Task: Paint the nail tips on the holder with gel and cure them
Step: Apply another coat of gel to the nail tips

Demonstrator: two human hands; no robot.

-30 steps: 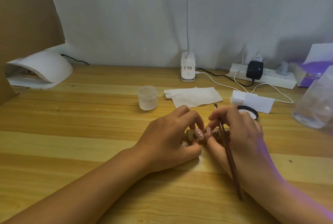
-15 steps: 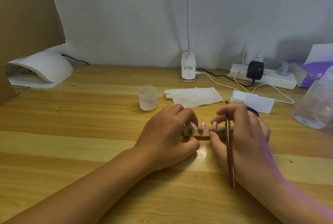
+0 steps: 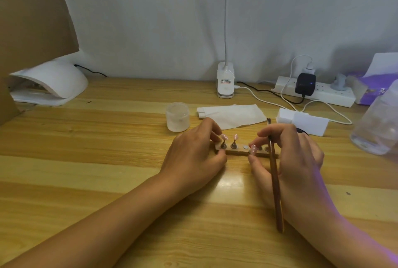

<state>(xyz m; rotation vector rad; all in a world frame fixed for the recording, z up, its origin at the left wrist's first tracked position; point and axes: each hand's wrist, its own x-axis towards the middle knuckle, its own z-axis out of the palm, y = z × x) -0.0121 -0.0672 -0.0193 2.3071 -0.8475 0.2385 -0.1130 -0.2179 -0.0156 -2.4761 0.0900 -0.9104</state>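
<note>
A small wooden nail-tip holder (image 3: 239, 151) lies on the table between my hands. Two pink nail tips (image 3: 224, 137) stand upright on metal pegs at its left end, with a bare round magnet spot beside them. My left hand (image 3: 193, 155) pinches the holder's left end. My right hand (image 3: 290, 155) pinches a pink dotted nail tip (image 3: 253, 149) on its peg, just above the holder's right part. The same hand also grips a brown brush (image 3: 275, 181) that lies across its palm. The white curing lamp (image 3: 51, 82) sits at the far left.
A frosted jar (image 3: 178, 116) and a folded tissue (image 3: 231, 114) lie behind the holder. A white block (image 3: 301, 122), a power strip (image 3: 316, 93) with cables, a clip lamp (image 3: 225, 82) and a clear bottle (image 3: 379, 125) stand to the right. A cardboard panel (image 3: 32, 13) rises at left.
My hands have spread apart, uncovering the holder with its two upright tips. My right hand has drawn one dotted tip to the right, off its spot in the row.
</note>
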